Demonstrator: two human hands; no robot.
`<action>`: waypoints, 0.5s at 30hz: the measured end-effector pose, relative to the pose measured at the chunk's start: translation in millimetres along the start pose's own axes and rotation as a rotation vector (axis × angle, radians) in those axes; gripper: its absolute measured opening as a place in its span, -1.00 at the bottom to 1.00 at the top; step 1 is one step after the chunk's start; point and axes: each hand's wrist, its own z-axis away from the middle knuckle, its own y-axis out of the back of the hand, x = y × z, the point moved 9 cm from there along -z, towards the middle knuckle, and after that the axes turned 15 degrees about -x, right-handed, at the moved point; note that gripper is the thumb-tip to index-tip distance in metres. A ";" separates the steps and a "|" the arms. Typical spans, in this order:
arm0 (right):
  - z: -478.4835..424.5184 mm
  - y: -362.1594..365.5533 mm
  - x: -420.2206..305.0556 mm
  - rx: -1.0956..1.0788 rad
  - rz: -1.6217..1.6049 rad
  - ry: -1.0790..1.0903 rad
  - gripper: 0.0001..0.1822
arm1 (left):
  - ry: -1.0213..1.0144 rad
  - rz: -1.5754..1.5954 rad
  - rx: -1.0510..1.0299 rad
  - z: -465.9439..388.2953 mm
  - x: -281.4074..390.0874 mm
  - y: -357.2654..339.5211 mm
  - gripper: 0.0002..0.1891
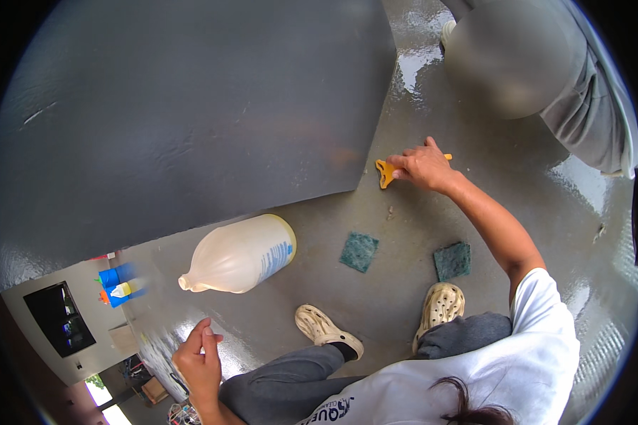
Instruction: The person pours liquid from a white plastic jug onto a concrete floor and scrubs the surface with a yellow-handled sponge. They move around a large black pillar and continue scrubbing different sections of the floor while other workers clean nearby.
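Note:
My right hand (pixel 427 166) grips a yellow scraper (pixel 384 174) by its handle. The scraper's wide head is low over the wet grey floor (pixel 393 239), just beside the corner of a large dark grey surface (pixel 207 117); contact with the floor cannot be made out. My left hand (pixel 198 357) is held up at the lower left, its fingers curled in and nothing visible in them. Beyond it, a translucent plastic jug (pixel 239 255) bearing blue print appears without a cap. Two green scouring pads, one left (pixel 359 252) and one right (pixel 452 261), lie before my shoes.
Another person in grey trousers (pixel 585 117) is close by at the upper right. My cream clogs (pixel 327 330) rest on the floor. Blue containers (pixel 109 277) and a small yellow-and-white bottle (pixel 121 289) stand far left, near a dark screen (pixel 58 319). Wet patches (pixel 582 180) shine.

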 end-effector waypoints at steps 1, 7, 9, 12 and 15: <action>-4.2 2.4 -1.8 0.019 0.015 0.038 -0.72 | 0.001 -0.025 0.011 -0.8 -2.3 5.8 -0.78; -23.7 21.1 -1.7 0.277 0.046 0.105 -0.84 | 0.071 0.130 -0.055 -14.6 -25.6 -5.7 -0.77; -31.4 27.1 -1.3 0.305 -0.022 0.038 -0.85 | 0.082 0.163 -0.115 -17.1 -26.4 -15.2 -0.77; -30.5 28.7 -14.7 0.312 0.075 0.030 -0.83 | 0.083 0.168 -0.130 -17.8 -28.1 -17.3 -0.77; -38.7 27.9 -22.8 0.298 0.103 0.109 -0.83 | 0.085 0.171 -0.125 -20.8 -29.6 -16.7 -0.77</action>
